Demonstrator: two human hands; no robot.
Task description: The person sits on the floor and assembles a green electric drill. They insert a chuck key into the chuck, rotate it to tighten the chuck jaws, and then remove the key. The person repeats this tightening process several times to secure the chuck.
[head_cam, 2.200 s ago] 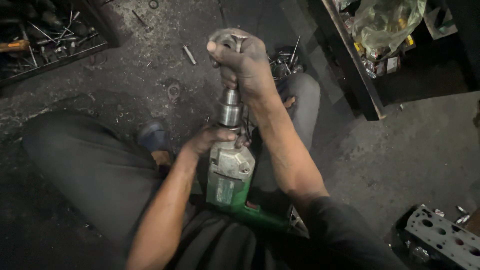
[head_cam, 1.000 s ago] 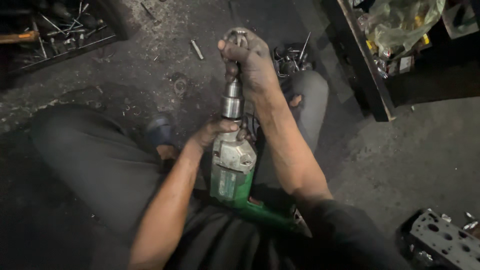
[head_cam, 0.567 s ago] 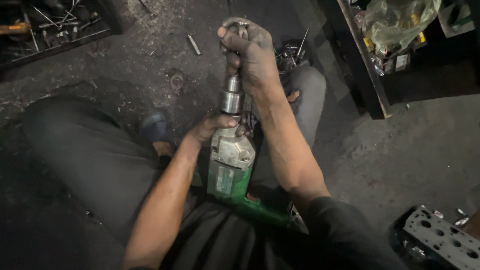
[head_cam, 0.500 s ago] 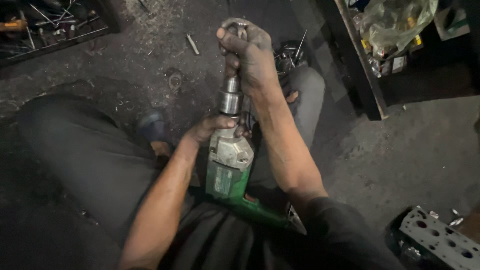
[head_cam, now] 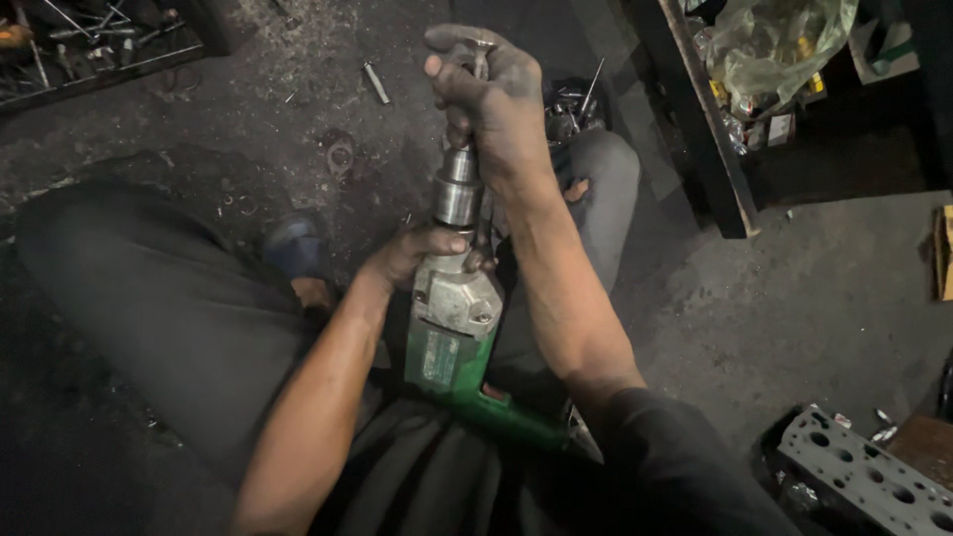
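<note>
A green and silver electric drill [head_cam: 452, 342] rests on my lap, its steel chuck [head_cam: 458, 189] pointing away from me. My left hand [head_cam: 412, 253] wraps around the drill's silver gear housing just below the chuck. Further out, my right hand [head_cam: 491, 94] is closed over a small T-shaped metal key [head_cam: 477, 50] held at the chuck's tip; what sits in the chuck is hidden under that hand. Both hands are grimy. I sit on the floor with my knees spread to either side.
A tray of metal tools [head_cam: 79, 45] lies at the far left. A loose bolt [head_cam: 376, 82] and a ring [head_cam: 340, 157] lie on the dirty concrete floor. A dark shelf [head_cam: 710, 119] with bagged parts stands at right. A perforated grey metal block [head_cam: 874, 481] sits at bottom right.
My right hand has stayed on the key at the chuck tip with small shifts of the wrist. The left hand kept its hold on the drill. The camera drifted slightly.
</note>
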